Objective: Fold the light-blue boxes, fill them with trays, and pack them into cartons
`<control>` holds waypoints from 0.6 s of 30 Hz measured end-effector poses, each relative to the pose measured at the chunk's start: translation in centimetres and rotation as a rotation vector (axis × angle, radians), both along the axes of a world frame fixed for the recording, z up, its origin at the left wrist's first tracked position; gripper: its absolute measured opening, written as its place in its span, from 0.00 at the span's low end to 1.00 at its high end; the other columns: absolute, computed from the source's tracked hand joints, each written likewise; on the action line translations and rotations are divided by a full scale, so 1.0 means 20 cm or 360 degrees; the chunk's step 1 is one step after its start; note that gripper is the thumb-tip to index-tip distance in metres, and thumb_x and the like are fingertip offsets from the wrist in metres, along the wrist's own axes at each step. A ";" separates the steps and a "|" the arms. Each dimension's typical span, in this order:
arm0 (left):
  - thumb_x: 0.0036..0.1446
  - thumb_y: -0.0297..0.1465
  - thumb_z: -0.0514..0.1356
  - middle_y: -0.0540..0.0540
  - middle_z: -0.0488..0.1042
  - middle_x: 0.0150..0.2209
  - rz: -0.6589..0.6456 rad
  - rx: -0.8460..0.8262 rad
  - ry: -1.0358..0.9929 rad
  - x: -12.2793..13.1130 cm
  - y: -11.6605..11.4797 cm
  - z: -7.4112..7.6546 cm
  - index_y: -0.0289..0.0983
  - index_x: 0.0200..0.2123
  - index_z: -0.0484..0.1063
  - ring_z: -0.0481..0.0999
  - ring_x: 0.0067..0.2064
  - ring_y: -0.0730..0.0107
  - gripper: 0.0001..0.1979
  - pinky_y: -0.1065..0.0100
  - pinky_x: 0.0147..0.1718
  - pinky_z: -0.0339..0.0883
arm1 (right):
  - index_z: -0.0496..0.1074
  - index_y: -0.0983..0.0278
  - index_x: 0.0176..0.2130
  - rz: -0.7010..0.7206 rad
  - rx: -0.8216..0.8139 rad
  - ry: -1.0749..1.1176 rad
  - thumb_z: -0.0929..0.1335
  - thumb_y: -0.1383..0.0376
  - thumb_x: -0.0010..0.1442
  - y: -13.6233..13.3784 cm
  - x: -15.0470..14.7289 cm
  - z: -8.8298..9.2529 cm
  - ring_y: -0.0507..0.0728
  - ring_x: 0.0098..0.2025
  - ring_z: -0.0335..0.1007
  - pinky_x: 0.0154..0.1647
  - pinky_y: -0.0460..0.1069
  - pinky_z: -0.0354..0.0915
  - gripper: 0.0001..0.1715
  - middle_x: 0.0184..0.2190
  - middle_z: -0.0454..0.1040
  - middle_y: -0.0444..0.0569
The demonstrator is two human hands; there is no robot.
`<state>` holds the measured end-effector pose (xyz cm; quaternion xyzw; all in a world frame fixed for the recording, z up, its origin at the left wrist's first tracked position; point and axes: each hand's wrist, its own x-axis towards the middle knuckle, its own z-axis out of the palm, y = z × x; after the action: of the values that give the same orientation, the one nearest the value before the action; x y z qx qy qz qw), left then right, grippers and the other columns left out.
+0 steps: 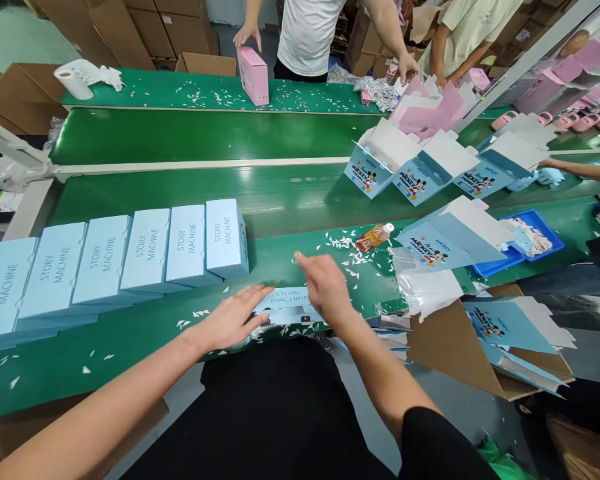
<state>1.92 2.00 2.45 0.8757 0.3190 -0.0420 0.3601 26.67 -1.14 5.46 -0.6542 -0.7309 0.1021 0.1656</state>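
A light blue carton (289,298) printed "STORY MACHINE" lies at the near edge of the green bench, in front of my body. My left hand (233,315) is on its left end, fingers along the far edge and thumb on the near side. Over the carton's right end my right hand (325,283) is raised with curled fingers, the index tip pointing up and left. Whether it pinches anything small is not visible. Just left of the carton stands a row of several closed blue boxes (185,243) with the same print.
An orange drink bottle (375,237) lies among white paper scraps. Open blue cartons (433,243) stand to the right near a blue tray (543,243). A cardboard box (455,347) sits below the bench edge. Across the belt, a person's hand (249,35) touches a pink box (253,75).
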 end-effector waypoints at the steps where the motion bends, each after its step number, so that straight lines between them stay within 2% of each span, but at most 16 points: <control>1: 0.68 0.46 0.44 0.43 0.56 0.69 -0.0021 0.0033 -0.0012 0.00 -0.01 0.00 0.48 0.69 0.51 0.59 0.67 0.51 0.29 0.49 0.62 0.60 | 0.65 0.63 0.62 -0.0133 -0.0008 -0.0067 0.58 0.71 0.68 0.02 0.07 0.02 0.63 0.52 0.66 0.51 0.58 0.64 0.26 0.51 0.72 0.58; 3: 0.69 0.45 0.44 0.45 0.51 0.71 -0.0067 0.0090 -0.0016 -0.01 -0.02 -0.02 0.53 0.68 0.52 0.58 0.67 0.48 0.26 0.45 0.62 0.58 | 0.60 0.67 0.65 -0.0249 -0.0052 -0.0185 0.60 0.68 0.68 0.03 0.18 0.05 0.70 0.62 0.57 0.59 0.66 0.59 0.28 0.62 0.63 0.64; 4: 0.69 0.44 0.44 0.45 0.51 0.71 -0.0090 0.0108 -0.0015 -0.01 -0.02 -0.03 0.54 0.68 0.52 0.58 0.67 0.47 0.25 0.43 0.62 0.57 | 0.59 0.68 0.66 -0.0186 -0.0100 -0.0189 0.61 0.65 0.68 0.02 0.22 0.06 0.71 0.66 0.52 0.62 0.68 0.56 0.30 0.66 0.58 0.64; 6: 0.69 0.43 0.45 0.45 0.51 0.71 -0.0127 0.0135 -0.0042 -0.01 -0.03 -0.05 0.55 0.68 0.52 0.56 0.68 0.47 0.25 0.40 0.62 0.55 | 0.56 0.64 0.68 0.0149 -0.0249 -0.0073 0.63 0.60 0.69 -0.05 0.26 0.05 0.68 0.69 0.48 0.66 0.67 0.53 0.32 0.68 0.55 0.59; 8: 0.69 0.42 0.46 0.46 0.50 0.71 -0.0159 0.0157 -0.0092 -0.02 -0.03 -0.08 0.55 0.68 0.51 0.53 0.69 0.48 0.26 0.41 0.64 0.52 | 0.54 0.58 0.69 0.0502 -0.0393 0.0069 0.64 0.54 0.68 -0.15 0.28 0.01 0.64 0.70 0.48 0.68 0.65 0.52 0.35 0.68 0.57 0.53; 10: 0.69 0.41 0.46 0.46 0.47 0.72 -0.0195 0.0180 -0.0132 -0.02 -0.04 -0.11 0.54 0.69 0.51 0.49 0.70 0.49 0.26 0.42 0.65 0.50 | 0.57 0.53 0.67 0.0672 -0.0472 0.0102 0.66 0.54 0.67 -0.25 0.28 -0.04 0.64 0.70 0.50 0.68 0.66 0.51 0.33 0.67 0.61 0.50; 12: 0.69 0.40 0.46 0.46 0.45 0.72 -0.0251 0.0207 -0.0156 -0.03 -0.04 -0.13 0.53 0.69 0.49 0.47 0.71 0.50 0.26 0.43 0.66 0.48 | 0.62 0.52 0.65 0.0724 -0.0482 0.0074 0.64 0.61 0.69 -0.32 0.30 -0.10 0.63 0.69 0.53 0.67 0.66 0.52 0.26 0.65 0.64 0.49; 14: 0.69 0.39 0.46 0.47 0.46 0.72 -0.0318 0.0238 -0.0180 -0.04 -0.04 -0.15 0.53 0.70 0.47 0.47 0.72 0.52 0.27 0.43 0.67 0.45 | 0.64 0.51 0.64 0.0743 -0.0480 0.0068 0.61 0.67 0.69 -0.36 0.31 -0.15 0.61 0.68 0.55 0.65 0.63 0.55 0.26 0.65 0.65 0.48; 16: 0.69 0.38 0.47 0.48 0.48 0.72 -0.0374 0.0258 -0.0187 -0.04 -0.03 -0.16 0.53 0.70 0.46 0.47 0.72 0.52 0.28 0.43 0.67 0.43 | 0.62 0.52 0.65 0.0731 -0.0502 0.0089 0.63 0.64 0.69 -0.37 0.32 -0.17 0.62 0.69 0.51 0.65 0.62 0.56 0.27 0.67 0.60 0.49; 18: 0.68 0.38 0.48 0.49 0.48 0.72 -0.0400 0.0269 -0.0181 -0.04 -0.03 -0.16 0.54 0.70 0.46 0.48 0.71 0.51 0.28 0.42 0.67 0.44 | 0.57 0.54 0.68 0.0709 -0.0558 0.0112 0.67 0.54 0.66 -0.38 0.32 -0.17 0.66 0.71 0.45 0.66 0.64 0.55 0.36 0.70 0.53 0.51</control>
<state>1.08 1.45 -0.72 0.9368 0.1885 -0.0101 0.2947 33.09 -8.74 2.14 -0.4921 -0.8216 0.2835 0.0487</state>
